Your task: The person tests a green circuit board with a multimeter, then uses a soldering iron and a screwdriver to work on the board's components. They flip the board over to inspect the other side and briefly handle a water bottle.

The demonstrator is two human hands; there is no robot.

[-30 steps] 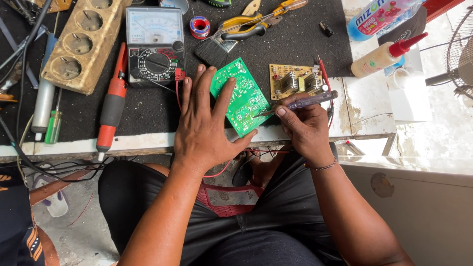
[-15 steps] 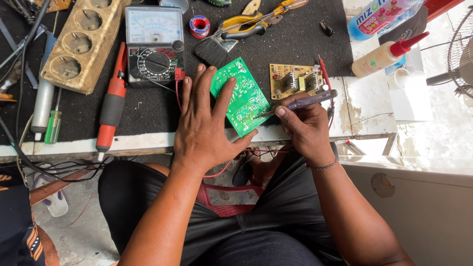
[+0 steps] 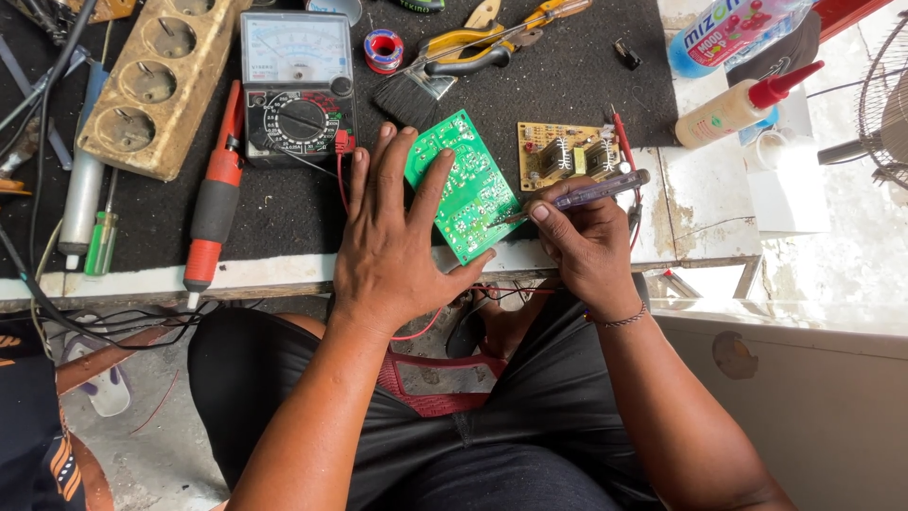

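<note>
A green circuit board lies tilted on the black mat near the bench's front edge. My left hand rests flat on its left side, fingers spread, thumb under its lower corner. Just right of it, my right hand grips a thin purple-handled tool, its tip touching the board's right edge. A small tan circuit board with red and black probe leads lies just behind my right hand.
An analog multimeter, a red-and-black handled tool, a tan socket strip, a brush and yellow pliers lie on the mat. A glue bottle, a drink bottle and a fan stand at right.
</note>
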